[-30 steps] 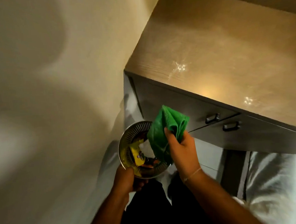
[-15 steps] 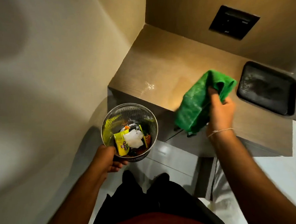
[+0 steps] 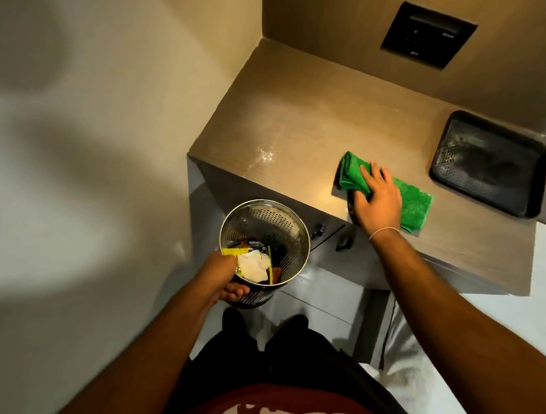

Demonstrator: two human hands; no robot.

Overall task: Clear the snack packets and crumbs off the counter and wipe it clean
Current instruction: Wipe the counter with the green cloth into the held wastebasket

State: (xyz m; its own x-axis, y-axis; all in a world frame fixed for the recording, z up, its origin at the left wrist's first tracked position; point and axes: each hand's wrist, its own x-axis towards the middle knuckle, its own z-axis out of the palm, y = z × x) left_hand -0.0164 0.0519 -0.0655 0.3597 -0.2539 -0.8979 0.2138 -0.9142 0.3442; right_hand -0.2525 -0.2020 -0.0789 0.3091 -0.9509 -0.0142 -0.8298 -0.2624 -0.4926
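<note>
My right hand [image 3: 376,197] lies flat on a green cloth [image 3: 415,203], pressing it onto the wooden counter [image 3: 291,116] near the front edge. My left hand [image 3: 220,279] grips the near rim of a perforated steel bin [image 3: 266,223], held in the air below and left of the counter's edge. Inside the bin lie snack packets [image 3: 270,267], a yellow one among them, and a crumpled white tissue [image 3: 253,265]. The counter top shows a few glossy spots and no packets.
A black tray [image 3: 489,164] sits on the counter's right end, close to the cloth. A dark switch panel [image 3: 427,34] is set in the back wall. A plain wall bounds the left side. Drawer handles [image 3: 318,231] stick out under the counter edge. My legs are below.
My right hand has brought the cloth down from the air onto the counter and flattened it there. The bin has stayed in my left hand, tilted a little more toward the counter.
</note>
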